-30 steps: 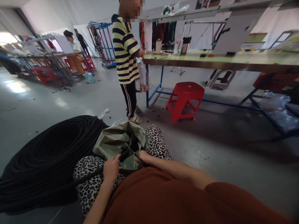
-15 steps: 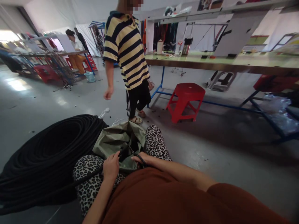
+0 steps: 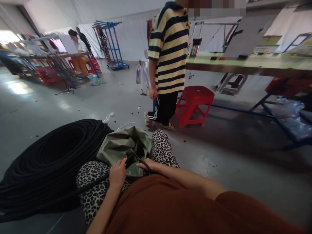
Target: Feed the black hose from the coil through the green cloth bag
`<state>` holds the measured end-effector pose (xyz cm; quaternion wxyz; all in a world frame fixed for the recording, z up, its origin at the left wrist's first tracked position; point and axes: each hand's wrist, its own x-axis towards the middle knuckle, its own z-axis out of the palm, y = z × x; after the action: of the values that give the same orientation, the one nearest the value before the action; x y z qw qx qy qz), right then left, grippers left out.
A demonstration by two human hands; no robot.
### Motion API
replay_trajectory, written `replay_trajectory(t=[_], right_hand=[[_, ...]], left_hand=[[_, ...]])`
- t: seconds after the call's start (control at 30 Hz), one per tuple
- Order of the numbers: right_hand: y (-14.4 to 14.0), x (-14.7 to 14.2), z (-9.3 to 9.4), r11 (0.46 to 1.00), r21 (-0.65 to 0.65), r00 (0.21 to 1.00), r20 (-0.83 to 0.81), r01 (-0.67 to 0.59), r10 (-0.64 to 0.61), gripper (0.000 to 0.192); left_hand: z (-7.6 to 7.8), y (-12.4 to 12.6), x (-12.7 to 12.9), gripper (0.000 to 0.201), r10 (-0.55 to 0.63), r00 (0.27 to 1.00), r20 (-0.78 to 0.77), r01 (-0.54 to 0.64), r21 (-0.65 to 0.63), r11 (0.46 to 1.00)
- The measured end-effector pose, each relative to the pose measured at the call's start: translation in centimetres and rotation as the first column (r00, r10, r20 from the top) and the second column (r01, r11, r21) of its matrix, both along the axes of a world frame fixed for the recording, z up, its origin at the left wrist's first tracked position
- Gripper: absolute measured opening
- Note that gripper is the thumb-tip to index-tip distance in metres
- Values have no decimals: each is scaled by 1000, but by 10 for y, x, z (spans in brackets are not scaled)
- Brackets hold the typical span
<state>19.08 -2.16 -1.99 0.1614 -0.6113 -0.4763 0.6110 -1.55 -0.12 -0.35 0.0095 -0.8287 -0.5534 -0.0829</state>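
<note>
Left hand grips black tube running leftward across the lap

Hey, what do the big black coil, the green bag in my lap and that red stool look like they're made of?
Black coil: probably rubber or plastic-sheathed hose or cable, matte, in smooth round windings. Green bag: thin woven fabric or plastic sheet, olive with a slight sheen; it crumples in soft folds. Red stool: moulded plastic by its look, glossy and of one even colour.

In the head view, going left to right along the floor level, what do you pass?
Black hose coil → left hand → green bag → right hand → red stool.
</note>
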Motion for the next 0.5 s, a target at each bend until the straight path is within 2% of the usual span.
replay_trajectory(t=[0.23,0.5], right_hand=[[4,0,-12,999,28,997,64,-42,40,42],[3,0,-3,995,55,985,154,-83,74,40]], left_hand=[[4,-2,0,38,1,999,-36,-2,-31,1000],[2,-2,0,38,-16,999,-29,14,-51,999]])
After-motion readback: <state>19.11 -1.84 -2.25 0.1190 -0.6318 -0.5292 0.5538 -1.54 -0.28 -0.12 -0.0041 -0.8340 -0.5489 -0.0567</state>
